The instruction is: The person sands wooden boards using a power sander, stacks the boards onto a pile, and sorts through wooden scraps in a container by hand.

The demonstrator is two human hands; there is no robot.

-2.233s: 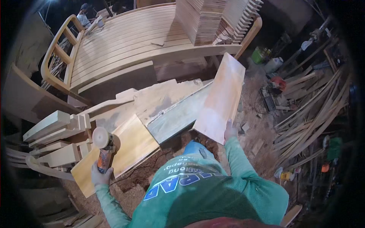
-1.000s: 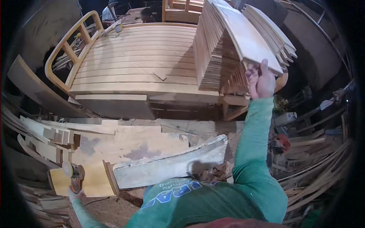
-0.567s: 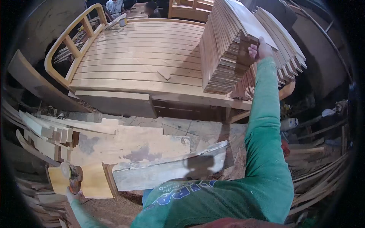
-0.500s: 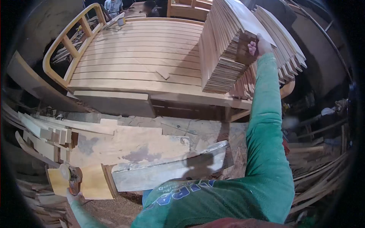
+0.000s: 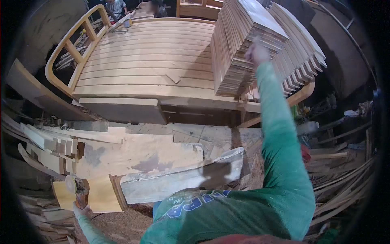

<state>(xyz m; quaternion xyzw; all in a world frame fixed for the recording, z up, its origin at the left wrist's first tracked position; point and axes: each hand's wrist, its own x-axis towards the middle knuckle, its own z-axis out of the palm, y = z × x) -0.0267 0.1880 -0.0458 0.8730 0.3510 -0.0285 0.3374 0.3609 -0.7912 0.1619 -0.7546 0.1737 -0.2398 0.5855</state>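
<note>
At the lower left, my left hand (image 5: 82, 210) is wrapped round the body of a power sander (image 5: 78, 189), whose round disc faces up over a yellowish wooden panel (image 5: 99, 191). My right arm reaches forward to a tall stack of wooden boards (image 5: 231, 49) on the slatted wooden frame. Against the near end face of this stack is my right hand (image 5: 257, 53), blurred by motion, so its fingers cannot be made out clearly. A second, fanned stack of boards (image 5: 298, 49) leans just to the right.
The slatted wooden frame (image 5: 142, 61) spans the back, with a curved rail (image 5: 59, 81) at its left. A grey-white plank (image 5: 183, 179) lies in front of me. Wood offcuts (image 5: 53, 142) are piled left. Two people (image 5: 117, 7) are partly visible at the far back.
My right hand has moved left and slightly down from the top board's edge to the stack's end face. The top board sits more squarely on the stack. My left hand keeps hold of the sander.
</note>
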